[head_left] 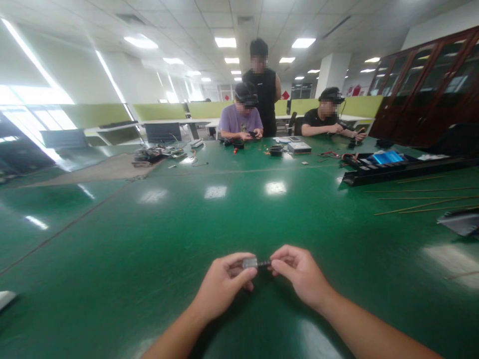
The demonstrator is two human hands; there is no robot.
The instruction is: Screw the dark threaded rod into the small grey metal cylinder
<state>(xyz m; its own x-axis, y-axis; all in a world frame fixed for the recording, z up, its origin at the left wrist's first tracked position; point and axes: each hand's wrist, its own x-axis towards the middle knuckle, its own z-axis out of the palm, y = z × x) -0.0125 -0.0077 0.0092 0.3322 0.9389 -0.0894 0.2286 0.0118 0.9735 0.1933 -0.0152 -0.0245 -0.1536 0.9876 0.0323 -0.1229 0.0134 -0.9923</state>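
Between my hands, just above the green table [168, 224], is a small connector-like piece. Its left part is a grey rectangular block [250, 263], and a black ribbed stem [264, 264] sticks out to the right. My left hand [220, 281] is closed on the grey block, thumb in front and fingers behind. The fingertips of my right hand [301, 271] pinch the far end of the ribbed stem and hide its tip. The piece lies about level, and its exact kind is too small to make out.
Electronic parts [149, 153] lie in a heap at the back left. At the right are a long black channel [396, 169], a blue sheet [387, 157] and several thin rods [426, 202]. Two people [241, 117] sit across the table handling small items; another person [267, 94] stands behind.
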